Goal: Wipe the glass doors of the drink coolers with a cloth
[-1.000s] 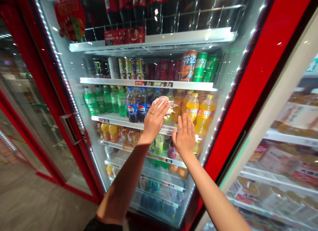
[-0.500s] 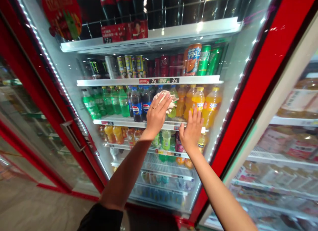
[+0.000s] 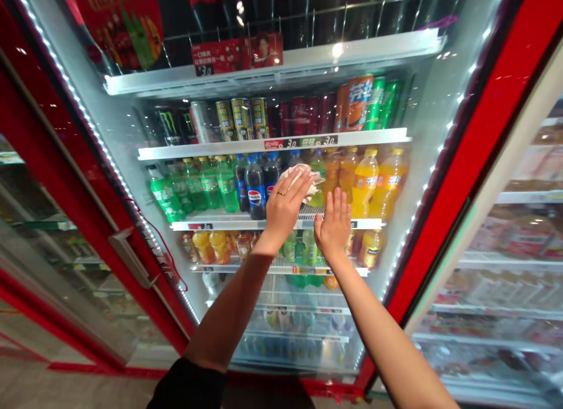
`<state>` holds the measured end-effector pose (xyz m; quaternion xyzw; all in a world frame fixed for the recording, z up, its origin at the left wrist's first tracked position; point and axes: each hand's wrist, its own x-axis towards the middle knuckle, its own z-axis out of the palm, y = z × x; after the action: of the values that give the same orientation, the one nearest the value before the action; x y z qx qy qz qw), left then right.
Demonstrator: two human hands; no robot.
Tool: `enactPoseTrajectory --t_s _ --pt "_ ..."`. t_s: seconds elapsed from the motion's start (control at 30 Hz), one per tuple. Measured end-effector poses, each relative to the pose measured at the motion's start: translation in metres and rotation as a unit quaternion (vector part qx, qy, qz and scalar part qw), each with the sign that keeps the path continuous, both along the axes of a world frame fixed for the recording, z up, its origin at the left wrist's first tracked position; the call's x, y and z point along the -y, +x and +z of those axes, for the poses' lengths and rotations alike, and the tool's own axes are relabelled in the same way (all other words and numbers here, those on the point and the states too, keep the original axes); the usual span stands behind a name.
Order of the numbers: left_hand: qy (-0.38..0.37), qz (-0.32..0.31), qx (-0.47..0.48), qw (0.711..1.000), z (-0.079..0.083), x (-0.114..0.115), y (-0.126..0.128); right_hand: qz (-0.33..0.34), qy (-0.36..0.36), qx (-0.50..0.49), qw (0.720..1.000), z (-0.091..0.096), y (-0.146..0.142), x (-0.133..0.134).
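Left to right: a silver metal door handle (image 3: 129, 259) sits on the red-framed glass cooler door (image 3: 74, 163), then come green plastic soda bottles (image 3: 165, 193) and blue-labelled Pepsi bottles (image 3: 255, 187). The left hand (image 3: 285, 215), fingers spread, appears to press a crumpled white cloth (image 3: 303, 183) against the glass; the right hand (image 3: 335, 226) is open and empty. Pushing too hard could swing the door, and a slack grip could drop the cloth.

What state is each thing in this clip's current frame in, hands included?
Left hand: flat over the cloth, fingers extended, ring on one finger.
Crumpled white cloth: bunched under the left hand, against the glass.
Right hand: open, fingers up, empty.
Glass cooler door: shut.
Pepsi bottle: upright, capped, on its shelf.
Orange soda bottle: upright, capped.
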<state>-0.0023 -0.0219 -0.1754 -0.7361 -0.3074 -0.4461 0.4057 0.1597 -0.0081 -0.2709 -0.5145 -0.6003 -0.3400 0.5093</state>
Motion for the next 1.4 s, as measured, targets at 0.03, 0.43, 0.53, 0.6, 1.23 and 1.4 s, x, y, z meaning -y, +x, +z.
enactPoseTrajectory --t_s 0.03,0.43,0.53,0.6,1.23,1.4 --pt "-0.004 0.005 0.002 1.0 0.0 -0.002 0.006 -0.003 -0.001 0.001 1.0 -0.001 0.001 0.0" --pt "0.068 -0.028 -0.055 0.996 -0.019 0.003 -0.044 -0.016 0.03 0.011 0.999 -0.002 0.006 -0.003" --pt "0.049 -0.03 0.012 0.998 -0.011 0.001 -0.039 -0.02 0.06 0.014 0.998 -0.001 0.003 -0.003" --pt "0.034 -0.034 0.037 0.998 -0.008 -0.001 -0.026 -0.026 0.068 0.017 0.997 0.0 0.002 -0.002" --pt "0.014 -0.053 0.025 0.998 -0.007 -0.003 -0.018 -0.039 0.029 0.0 0.999 -0.005 -0.001 -0.004" --pt "0.047 -0.063 -0.037 0.996 -0.019 -0.004 -0.038 -0.048 0.033 0.006 0.998 -0.004 0.0 -0.004"
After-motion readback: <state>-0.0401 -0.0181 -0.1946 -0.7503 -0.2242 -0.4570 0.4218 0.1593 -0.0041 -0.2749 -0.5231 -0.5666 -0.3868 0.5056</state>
